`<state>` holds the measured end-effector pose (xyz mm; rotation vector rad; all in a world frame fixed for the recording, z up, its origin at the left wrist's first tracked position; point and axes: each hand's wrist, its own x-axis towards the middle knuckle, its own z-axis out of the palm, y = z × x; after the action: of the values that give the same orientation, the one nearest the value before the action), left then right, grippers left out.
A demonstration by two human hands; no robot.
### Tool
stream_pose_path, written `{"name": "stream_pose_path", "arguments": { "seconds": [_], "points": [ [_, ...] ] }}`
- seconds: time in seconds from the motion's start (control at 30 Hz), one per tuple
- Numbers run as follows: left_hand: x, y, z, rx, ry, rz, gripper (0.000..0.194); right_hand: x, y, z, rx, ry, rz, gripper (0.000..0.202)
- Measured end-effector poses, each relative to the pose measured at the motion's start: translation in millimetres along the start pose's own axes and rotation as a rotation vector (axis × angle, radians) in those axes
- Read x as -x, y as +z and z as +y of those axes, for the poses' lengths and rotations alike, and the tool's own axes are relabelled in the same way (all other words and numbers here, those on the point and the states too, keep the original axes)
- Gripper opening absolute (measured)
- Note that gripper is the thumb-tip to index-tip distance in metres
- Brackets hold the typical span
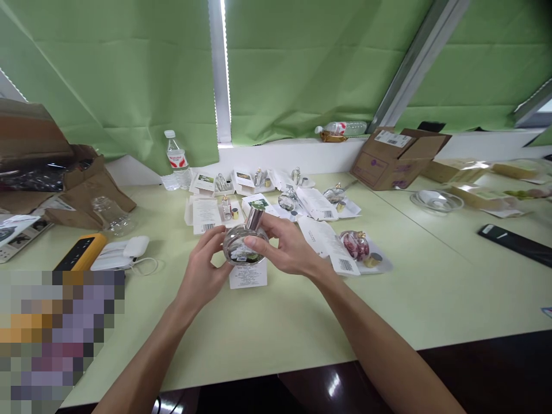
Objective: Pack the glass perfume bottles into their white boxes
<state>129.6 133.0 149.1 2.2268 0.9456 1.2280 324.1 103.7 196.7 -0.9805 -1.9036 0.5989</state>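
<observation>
Between both hands, above the pale table, is a round glass perfume bottle point(238, 252) with a tall shiny cap point(255, 218) tilted to the right. My right hand point(290, 244) grips its right side, the thumb across the front and the other fingers behind. Curved fingers and the thumb of my left hand point(207, 275) are at the bottle's left edge. Below the bottle lies a printed white card point(249, 277). Just beyond are opened white boxes with small bottles, among them a clear bottle point(226, 208) and a dark red bottle point(354, 245) beside a gold cap point(372, 260).
A water bottle point(176, 154) stands at the back; another bottle point(345, 129) lies on the ledge. A cardboard box point(399, 158) is at back right, a brown paper bag point(92, 187) at left. A yellow-black device point(81, 253) and a black phone-like object point(515, 242) lie at the sides.
</observation>
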Motion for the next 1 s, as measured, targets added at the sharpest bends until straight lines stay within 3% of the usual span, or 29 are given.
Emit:
{"name": "stream_pose_path", "arguments": {
  "seconds": [0.17, 0.3, 0.53, 0.87, 1.0],
  "points": [
    [1.3, -1.4, 1.2, -0.067, 0.064, 0.000, 0.015, -0.3, 1.2, -1.7, -0.106, 0.060, 0.045, 0.027],
    [1.4, -1.7, -0.3, -0.077, 0.097, 0.013, 0.007, -2.5, 1.5, -2.6, -0.248, 0.089, 0.154, 0.033],
    [2.0, -1.0, 1.5, -0.122, 0.157, 0.020, 0.008, -8.7, -1.9, 1.8, -0.277, -0.023, 0.374, 0.023],
    [3.6, -0.8, -3.6, -0.114, 0.149, 0.028, 0.011, -2.1, -3.1, -3.0, 0.055, 0.029, 0.170, 0.022],
    [3.7, -0.5, -5.9, -0.161, 0.164, 0.047, 0.010, -2.5, -6.1, -2.2, 0.087, -0.021, 0.169, 0.021]
  ]
}}
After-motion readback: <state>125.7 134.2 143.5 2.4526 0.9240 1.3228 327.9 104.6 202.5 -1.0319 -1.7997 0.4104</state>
